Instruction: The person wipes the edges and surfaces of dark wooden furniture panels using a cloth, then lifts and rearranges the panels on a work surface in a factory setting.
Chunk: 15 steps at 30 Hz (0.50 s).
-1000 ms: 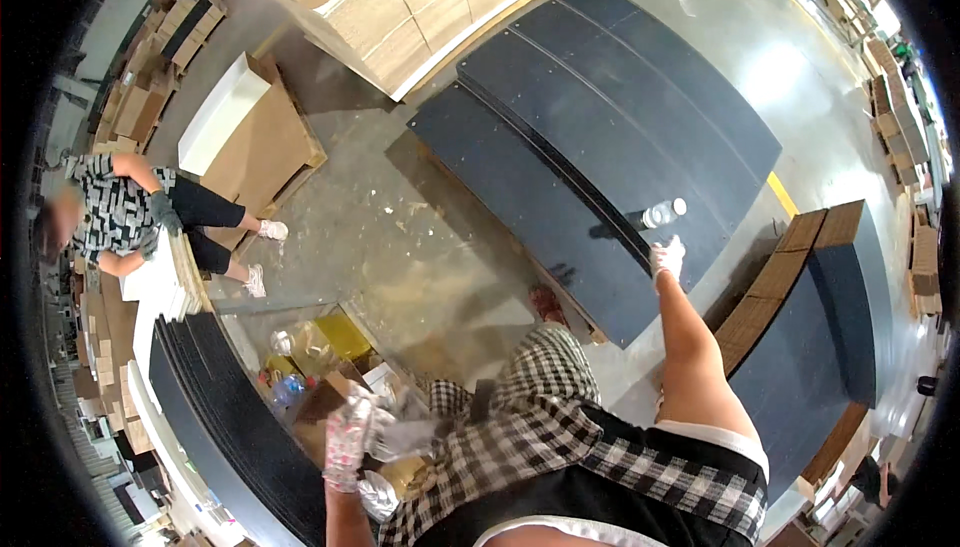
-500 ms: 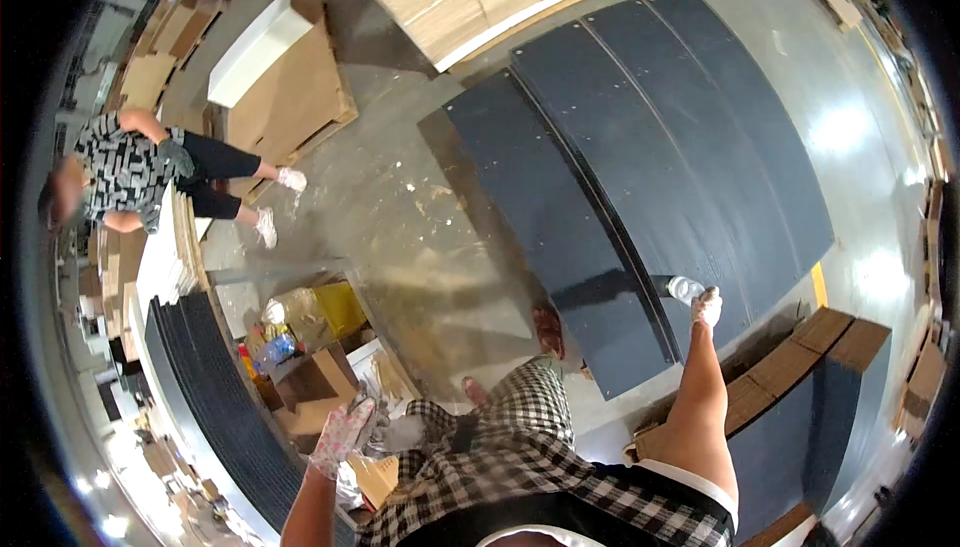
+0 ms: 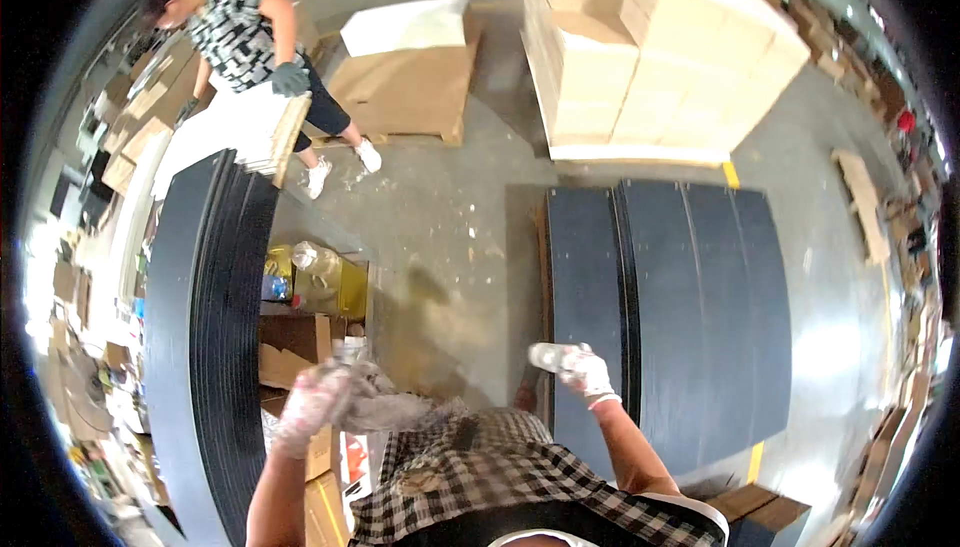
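Observation:
My left hand, in a patterned white glove and blurred by motion, grips a crumpled grey rag hanging toward my checked apron. In my gloved right hand is a small clear bottle, its end pointing left. This hand is above the near part of a low stack of dark grey panels on my right. Left of my left hand stands a row of dark panels on edge. A cardboard box with open flaps lies just beyond the rag.
At the upper left a co-worker in dark gloves handles a stack of white panels. Beyond are a pallet with cardboard and a tall block of cartons. A yellow container stands past the open box.
My view has turned left. The right hand has come back from over the dark panels toward my body, still with the bottle. My left hand keeps the rag. The co-worker now bends over the white panels.

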{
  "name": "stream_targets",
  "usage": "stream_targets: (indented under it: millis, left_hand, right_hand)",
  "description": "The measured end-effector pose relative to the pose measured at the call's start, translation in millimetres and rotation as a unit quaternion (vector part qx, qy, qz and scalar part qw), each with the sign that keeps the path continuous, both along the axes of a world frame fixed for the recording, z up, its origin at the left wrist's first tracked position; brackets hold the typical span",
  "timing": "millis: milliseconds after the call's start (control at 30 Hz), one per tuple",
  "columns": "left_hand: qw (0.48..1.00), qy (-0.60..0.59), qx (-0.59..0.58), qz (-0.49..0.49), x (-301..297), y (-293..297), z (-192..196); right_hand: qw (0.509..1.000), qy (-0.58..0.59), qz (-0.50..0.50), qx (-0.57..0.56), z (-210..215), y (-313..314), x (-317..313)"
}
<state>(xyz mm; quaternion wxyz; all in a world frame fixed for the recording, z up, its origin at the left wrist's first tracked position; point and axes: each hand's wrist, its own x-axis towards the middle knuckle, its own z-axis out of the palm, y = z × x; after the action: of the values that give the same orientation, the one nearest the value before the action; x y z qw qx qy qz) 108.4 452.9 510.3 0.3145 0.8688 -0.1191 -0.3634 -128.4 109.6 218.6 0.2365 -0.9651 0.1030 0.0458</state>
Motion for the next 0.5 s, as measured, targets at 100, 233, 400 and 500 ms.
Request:
stream_targets:
  millis: [100,233,400,500]
  left_hand:
    - [0.957,-0.076,-0.173,0.219,11.9,71.2,48.3]
    - [0.856,-0.16,-0.359,0.336,29.3,201.6,77.8]
    - [0.823,-0.248,-0.334,0.386,32.5,327.7,61.8]
    - [0.763,-0.266,-0.304,0.506,53.8,415.6,-14.0]
  right_hand:
    - [0.997,-0.077,0.0,0.007,110.6,50.0,109.3]
    - [0.969,-0.216,0.116,-0.01,260.7,101.3,208.2]
    - [0.892,-0.43,0.136,0.023,366.8,167.6,304.6]
    - [0.884,-0.389,0.148,0.212,403.5,208.0,376.0]
